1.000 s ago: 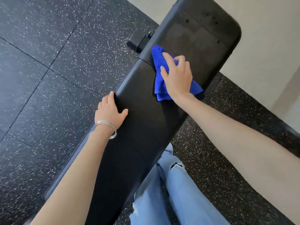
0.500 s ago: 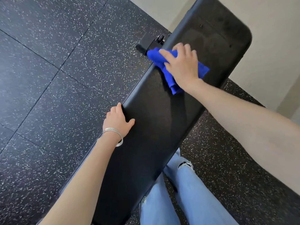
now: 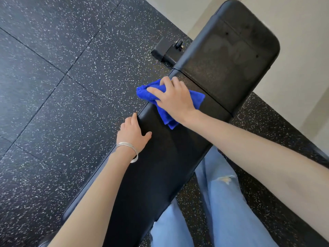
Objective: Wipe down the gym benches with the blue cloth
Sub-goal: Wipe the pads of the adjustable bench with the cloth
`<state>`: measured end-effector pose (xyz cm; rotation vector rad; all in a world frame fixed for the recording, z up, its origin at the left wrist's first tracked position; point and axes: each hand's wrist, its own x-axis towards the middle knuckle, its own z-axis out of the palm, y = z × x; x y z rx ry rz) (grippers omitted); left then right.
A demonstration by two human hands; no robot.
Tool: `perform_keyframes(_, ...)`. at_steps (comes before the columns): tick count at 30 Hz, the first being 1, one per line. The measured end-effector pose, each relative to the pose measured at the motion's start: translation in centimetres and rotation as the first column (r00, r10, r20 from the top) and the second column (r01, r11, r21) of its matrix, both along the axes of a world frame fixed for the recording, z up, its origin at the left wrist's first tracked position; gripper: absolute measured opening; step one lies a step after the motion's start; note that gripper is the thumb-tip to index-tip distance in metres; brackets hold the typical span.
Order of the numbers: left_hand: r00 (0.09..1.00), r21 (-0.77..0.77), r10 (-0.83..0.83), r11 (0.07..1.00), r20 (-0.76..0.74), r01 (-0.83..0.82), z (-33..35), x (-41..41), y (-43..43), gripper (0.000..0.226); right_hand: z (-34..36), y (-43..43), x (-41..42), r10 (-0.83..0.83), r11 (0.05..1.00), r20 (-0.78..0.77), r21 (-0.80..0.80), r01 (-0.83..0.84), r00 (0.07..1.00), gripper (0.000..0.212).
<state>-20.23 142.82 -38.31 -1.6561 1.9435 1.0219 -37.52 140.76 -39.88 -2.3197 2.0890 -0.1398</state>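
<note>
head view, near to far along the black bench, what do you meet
Thin silver bangles → left hand gripping the edge of the long black bench pad → bright blue cloth bunched under the right hand → seam between pads → short black textured pad → pale wall

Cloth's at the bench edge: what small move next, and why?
Probably sweep the bunched blue cloth rightward across the black padded bench: the right hand holds it at the pad's left edge, overhanging, while the left hand grips that edge.

We find no writing, label, brand, number or sign that we can read, neither on the gym bench (image 3: 160,166), the blue cloth (image 3: 144,94), nor the floor (image 3: 53,104).
</note>
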Motion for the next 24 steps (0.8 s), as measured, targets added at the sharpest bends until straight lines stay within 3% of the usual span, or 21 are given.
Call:
perform_keyframes(3,1.000,0.009,0.026,1.000,0.007,-0.026,-0.1,-0.5,-0.1,0.084,0.1,-2.0,-3.6,0.054,0.997,-0.054,-0.052,-0.057,0.997,0.034)
perform_keyframes(6,0.999,-0.001,0.051,0.999,0.014,-0.051,-0.2,-1.6,-0.5,0.083,0.5,-4.8,-8.5,-0.028,0.999,-0.145,-0.048,0.022,0.989,0.035)
perform_keyframes(8,0.998,-0.010,0.062,0.998,0.005,-0.062,-0.3,-2.9,-1.0,0.083,0.9,-6.2,-12.3,-0.153,0.988,-0.161,0.012,0.156,0.975,0.036)
perform_keyframes(11,0.996,-0.031,0.090,0.995,-0.013,-0.090,-0.3,-5.4,-2.1,0.083,1.5,-7.3,-16.3,-0.456,0.881,-0.086,0.099,0.463,0.886,0.038)
perform_keyframes(13,0.995,-0.037,0.097,0.995,-0.015,-0.097,-0.2,-7.1,-3.0,0.082,1.5,-7.0,-16.5,-0.526,0.846,-0.020,0.093,0.525,0.850,0.038)
perform_keyframes(19,0.994,-0.045,0.108,0.993,-0.022,-0.109,0.0,-11.6,-5.3,0.081,0.5,-4.6,-12.3,-0.168,0.986,0.129,0.045,0.163,0.977,0.040)
perform_keyframes(24,0.992,-0.043,0.121,0.992,-0.026,-0.122,0.0,-13.4,-6.3,0.081,0.1,-5.7,-12.8,0.129,0.992,0.106,-0.021,-0.128,0.986,0.040)
